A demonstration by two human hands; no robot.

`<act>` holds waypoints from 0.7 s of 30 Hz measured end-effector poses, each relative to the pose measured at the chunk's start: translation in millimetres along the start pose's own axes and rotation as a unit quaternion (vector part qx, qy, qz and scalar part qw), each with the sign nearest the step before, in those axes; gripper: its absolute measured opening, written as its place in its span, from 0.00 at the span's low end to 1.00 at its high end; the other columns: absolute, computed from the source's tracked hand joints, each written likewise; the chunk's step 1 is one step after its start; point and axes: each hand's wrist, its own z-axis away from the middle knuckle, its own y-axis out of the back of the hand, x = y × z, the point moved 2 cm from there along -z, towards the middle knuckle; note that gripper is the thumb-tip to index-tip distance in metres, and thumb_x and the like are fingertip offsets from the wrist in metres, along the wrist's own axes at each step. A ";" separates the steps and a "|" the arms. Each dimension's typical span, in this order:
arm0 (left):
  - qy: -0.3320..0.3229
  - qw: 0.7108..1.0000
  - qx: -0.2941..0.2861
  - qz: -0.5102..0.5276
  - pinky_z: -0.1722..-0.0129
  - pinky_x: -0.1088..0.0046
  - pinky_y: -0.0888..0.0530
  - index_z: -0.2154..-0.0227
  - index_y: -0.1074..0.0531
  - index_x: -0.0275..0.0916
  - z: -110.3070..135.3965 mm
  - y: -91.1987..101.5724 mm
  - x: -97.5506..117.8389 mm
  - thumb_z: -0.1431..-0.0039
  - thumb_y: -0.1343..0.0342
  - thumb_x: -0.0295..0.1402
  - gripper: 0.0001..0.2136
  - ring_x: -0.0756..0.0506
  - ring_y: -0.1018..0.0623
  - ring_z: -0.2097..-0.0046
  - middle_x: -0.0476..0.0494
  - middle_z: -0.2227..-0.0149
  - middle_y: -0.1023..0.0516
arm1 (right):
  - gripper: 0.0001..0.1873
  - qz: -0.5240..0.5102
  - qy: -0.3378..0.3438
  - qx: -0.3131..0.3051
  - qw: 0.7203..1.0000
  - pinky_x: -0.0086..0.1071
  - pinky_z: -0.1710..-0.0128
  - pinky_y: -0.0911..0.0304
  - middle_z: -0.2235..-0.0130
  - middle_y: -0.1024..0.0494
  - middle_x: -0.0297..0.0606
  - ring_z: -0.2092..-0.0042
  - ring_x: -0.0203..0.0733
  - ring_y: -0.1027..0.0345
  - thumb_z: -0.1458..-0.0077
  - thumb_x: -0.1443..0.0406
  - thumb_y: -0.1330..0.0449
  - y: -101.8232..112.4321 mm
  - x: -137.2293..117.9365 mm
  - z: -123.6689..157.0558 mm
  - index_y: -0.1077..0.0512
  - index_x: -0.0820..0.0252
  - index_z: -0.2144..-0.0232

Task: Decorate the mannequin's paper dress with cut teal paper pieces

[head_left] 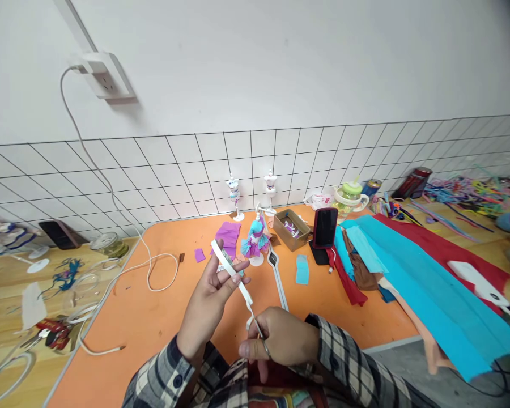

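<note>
My left hand (210,303) pinches a long white strip (227,269) and holds it up at a slant over the orange table (153,317). My right hand (280,340) is closed round the handles of small scissors (257,326), whose thin blades meet the lower end of the strip. Both sleeves are plaid. Just beyond the hands a small doll form in a blue and purple dress (255,241) stands on the table, with purple paper pieces (228,233) beside it.
A dark phone (325,228) leans on a stand beside a small cardboard box (292,229). Blue (420,277) and red paper sheets lie to the right. Two white mannequin stands (236,198) are by the tiled wall. A white cable (153,272) loops at left.
</note>
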 end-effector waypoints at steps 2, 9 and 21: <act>-0.005 1.000 0.004 -0.003 0.51 0.64 0.30 0.35 0.61 0.51 0.5 -0.6 0.8 0.41 0.43 0.35 0.39 0.43 0.21 0.55 0.41 0.51 0.22 | 0.24 -0.042 0.018 -0.022 0.999 0.24 0.74 0.47 0.78 0.26 0.33 0.75 0.31 0.40 0.49 0.47 0.40 1.6 1.3 -2.1 0.25 0.64 0.74; -0.022 0.996 0.053 -0.064 0.53 0.67 0.30 0.41 0.42 0.45 -6.3 9.9 -0.6 0.42 0.43 0.39 0.27 0.43 0.23 0.52 0.40 0.53 0.21 | 0.27 -0.186 -0.026 -0.105 0.977 0.24 0.83 0.55 0.73 0.24 0.34 0.82 0.27 0.52 0.50 0.44 0.41 1.2 9.7 -7.4 0.26 0.64 0.68; 0.036 0.982 0.111 -0.148 0.54 0.66 0.30 0.59 0.24 0.38 -19.8 61.9 -4.8 0.45 0.46 0.50 0.21 0.37 0.24 0.51 0.39 0.62 0.18 | 0.25 -0.005 -0.087 0.160 0.983 0.29 0.68 0.44 0.62 0.23 0.37 0.66 0.37 0.32 0.54 0.50 0.36 12.6 76.5 -17.6 0.40 0.58 0.62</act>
